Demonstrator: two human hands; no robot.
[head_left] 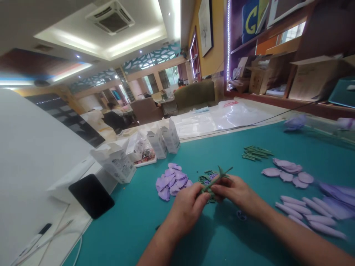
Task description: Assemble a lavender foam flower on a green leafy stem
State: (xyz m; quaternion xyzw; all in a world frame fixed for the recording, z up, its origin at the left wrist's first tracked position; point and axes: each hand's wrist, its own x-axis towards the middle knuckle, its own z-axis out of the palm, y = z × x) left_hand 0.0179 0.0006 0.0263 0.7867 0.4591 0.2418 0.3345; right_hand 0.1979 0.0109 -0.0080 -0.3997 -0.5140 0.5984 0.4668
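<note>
Between my two hands I hold a thin green artificial flower stem [219, 175] with pointed leaf-like tips at its upper end. My left hand [191, 201] pinches its lower part, thumb and fingers closed. My right hand [233, 190] grips it nearer the tips, fingers curled round it. Under and behind the hands lies a small heap of green pieces [203, 179] with purple bits, partly hidden. Just left of them is a pile of light purple petals [170, 181]. A small purple ring-shaped piece [241, 215] lies below my right hand.
Green sticks [256, 152], pale pink oval petals [287, 171] and pink tapered pieces [313, 214] lie to the right on the green mat [133, 225]. White boxes [119, 164] and a black tablet [91, 195] stand at the left. Plastic sheeting [222, 118] covers the far side.
</note>
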